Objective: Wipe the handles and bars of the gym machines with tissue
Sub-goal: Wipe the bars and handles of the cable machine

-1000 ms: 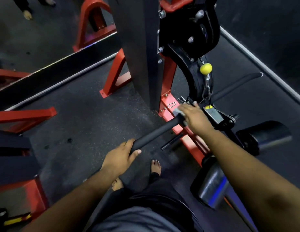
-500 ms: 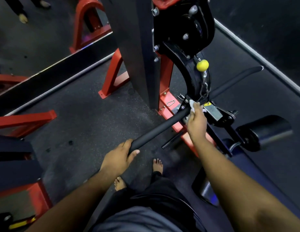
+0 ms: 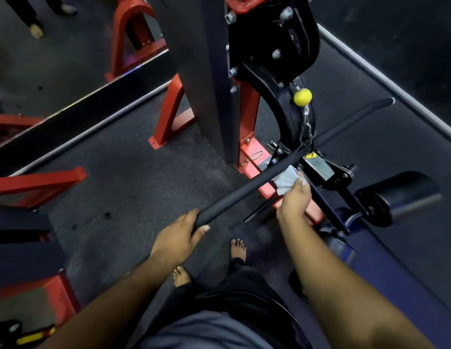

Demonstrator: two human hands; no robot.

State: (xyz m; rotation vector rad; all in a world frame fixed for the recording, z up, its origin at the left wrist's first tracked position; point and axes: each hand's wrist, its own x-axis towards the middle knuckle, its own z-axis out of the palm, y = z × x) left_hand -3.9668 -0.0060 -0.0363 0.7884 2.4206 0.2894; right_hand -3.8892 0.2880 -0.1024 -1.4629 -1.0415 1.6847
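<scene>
Gripping near end of long black foam-covered bar point(image 3: 247, 188) with left hand point(image 3: 177, 239), lower centre of frame. Pinching crumpled white tissue point(image 3: 286, 178) in right hand point(image 3: 293, 201), pressed against bar's middle, right of centre. Hanging by chain under round yellow ball point(image 3: 302, 97).

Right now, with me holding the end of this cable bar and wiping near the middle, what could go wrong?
1. The tissue in your right hand sits close to the cable clip and bracket; it may snag or tear there.
2. The bar hangs from that clip with only your left hand gripping its end, so it could swing if you let go.
3. Your bare feet are below the bar.
</scene>
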